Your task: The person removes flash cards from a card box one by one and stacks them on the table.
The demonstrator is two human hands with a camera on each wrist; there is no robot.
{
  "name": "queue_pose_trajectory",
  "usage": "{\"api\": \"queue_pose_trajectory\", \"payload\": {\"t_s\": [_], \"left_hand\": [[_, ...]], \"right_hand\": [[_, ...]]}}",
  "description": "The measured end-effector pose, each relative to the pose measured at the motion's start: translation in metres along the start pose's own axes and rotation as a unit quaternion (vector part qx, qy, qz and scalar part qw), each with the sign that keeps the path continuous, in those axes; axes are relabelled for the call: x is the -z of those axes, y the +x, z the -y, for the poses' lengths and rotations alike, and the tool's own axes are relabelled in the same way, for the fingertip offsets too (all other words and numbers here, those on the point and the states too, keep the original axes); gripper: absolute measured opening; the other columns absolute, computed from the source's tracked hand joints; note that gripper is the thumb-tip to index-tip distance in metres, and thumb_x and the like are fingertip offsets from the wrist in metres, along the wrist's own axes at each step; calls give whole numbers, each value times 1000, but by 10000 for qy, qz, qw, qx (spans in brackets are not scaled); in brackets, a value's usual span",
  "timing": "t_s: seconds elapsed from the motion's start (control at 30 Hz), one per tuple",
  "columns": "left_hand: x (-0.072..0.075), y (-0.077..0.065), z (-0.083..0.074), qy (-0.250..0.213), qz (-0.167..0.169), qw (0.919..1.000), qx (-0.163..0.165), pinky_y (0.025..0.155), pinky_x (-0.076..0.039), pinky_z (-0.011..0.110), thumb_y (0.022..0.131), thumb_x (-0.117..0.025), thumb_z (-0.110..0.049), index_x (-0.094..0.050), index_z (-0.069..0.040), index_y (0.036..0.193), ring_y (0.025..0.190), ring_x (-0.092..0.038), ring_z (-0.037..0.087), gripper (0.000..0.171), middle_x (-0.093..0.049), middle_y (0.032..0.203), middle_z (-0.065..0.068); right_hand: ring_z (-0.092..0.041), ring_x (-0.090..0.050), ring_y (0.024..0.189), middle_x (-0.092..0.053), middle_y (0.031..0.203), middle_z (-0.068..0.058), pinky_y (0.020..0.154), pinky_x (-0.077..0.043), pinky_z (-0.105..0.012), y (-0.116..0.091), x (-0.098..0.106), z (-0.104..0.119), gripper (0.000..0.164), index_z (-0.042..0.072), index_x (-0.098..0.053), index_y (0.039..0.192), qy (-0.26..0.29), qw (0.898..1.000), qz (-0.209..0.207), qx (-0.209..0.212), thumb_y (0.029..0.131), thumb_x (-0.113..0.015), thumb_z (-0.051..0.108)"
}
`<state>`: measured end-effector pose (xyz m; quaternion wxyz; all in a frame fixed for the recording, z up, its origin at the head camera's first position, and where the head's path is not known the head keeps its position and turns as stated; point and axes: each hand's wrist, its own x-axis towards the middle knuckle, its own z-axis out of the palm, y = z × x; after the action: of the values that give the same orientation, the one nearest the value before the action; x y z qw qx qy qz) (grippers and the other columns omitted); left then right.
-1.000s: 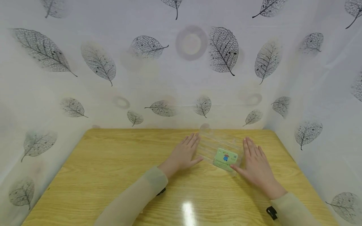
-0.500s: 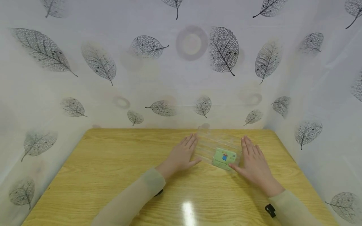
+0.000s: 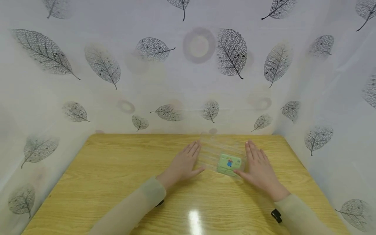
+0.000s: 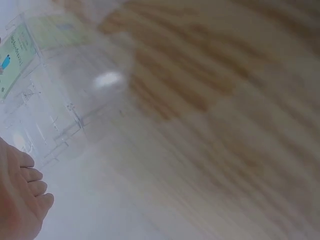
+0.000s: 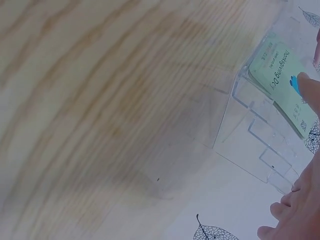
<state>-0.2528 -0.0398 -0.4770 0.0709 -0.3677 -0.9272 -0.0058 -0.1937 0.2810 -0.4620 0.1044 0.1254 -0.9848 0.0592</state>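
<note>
A clear plastic card holder (image 3: 209, 155) with stepped tiers stands on the table, between both hands. In its front slot sits a stack of green cards (image 3: 228, 162) with a small blue-and-red figure; the right wrist view shows the printed word "Thanksgiving" on the top card (image 5: 282, 82). My left hand (image 3: 183, 163) lies along the holder's left side, fingers straight and thumb stretched toward its front. Along the right side is my right hand (image 3: 259, 168), fingers also straight, its thumb over the lower right corner of the cards. Whether every finger touches the plastic is hard to tell.
The wood-grain table (image 3: 117, 163) reflects a bright light near its front. A white curtain (image 3: 182, 81) with dark leaf prints closes off the back and both sides. Each wrist carries a small black device (image 3: 276, 215).
Both hands and the card holder between them have shifted slightly to the left across the table. The cards moved along with the holder, and the finger poses look the same.
</note>
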Motion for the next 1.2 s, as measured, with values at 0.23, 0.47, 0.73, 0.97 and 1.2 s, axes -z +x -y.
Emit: {"api": "queue_pose_trajectory", "payload": {"t_s": [0.23, 0.47, 0.73, 0.97, 1.2], "left_hand": [[2, -6, 2, 122, -8, 9999, -19, 136, -21, 42, 106, -48, -63, -24, 5, 166, 165, -22, 35, 93, -19, 176, 21], [3, -13, 4, 75, -88, 9999, 46, 135, -26, 43, 105, -50, -63, -27, 5, 165, 164, -25, 36, 94, -22, 175, 21], [5, -24, 8, -213, -145, 9995, 157, 135, -26, 46, 104, -55, -60, -28, 7, 164, 163, -27, 38, 94, -24, 174, 23], [5, -33, 14, -129, -148, 9996, 191, 134, -28, 48, 104, -53, -62, -27, 7, 164, 163, -27, 39, 95, -23, 175, 23], [8, -43, 18, -219, -170, 9993, 233, 134, -29, 50, 104, -54, -61, -28, 7, 164, 163, -26, 39, 95, -26, 173, 25]], "right_hand": [[-51, -25, 159, -18, 173, -32, 131, -20, -67, 3, -5, 2, 123, -12, -13, 165, -45, 10000, -38, 69, 88, -77, 59], [-51, -26, 159, -17, 173, -32, 132, -19, -66, 8, -7, 7, 123, -11, -13, 165, -29, 9999, -26, 141, 87, -77, 59], [-50, -27, 159, -18, 174, -31, 131, -22, -67, 14, -10, 14, 122, -10, -14, 165, -75, 9997, -35, 244, 88, -76, 61], [-50, -27, 158, -20, 173, -31, 130, -23, -67, 18, -13, 20, 122, -11, -17, 165, -31, 9990, -167, 419, 86, -78, 61], [-48, -27, 160, -20, 173, -30, 130, -24, -66, 22, -13, 27, 123, -11, -19, 164, -72, 9985, -142, 521, 85, -78, 62]]}}
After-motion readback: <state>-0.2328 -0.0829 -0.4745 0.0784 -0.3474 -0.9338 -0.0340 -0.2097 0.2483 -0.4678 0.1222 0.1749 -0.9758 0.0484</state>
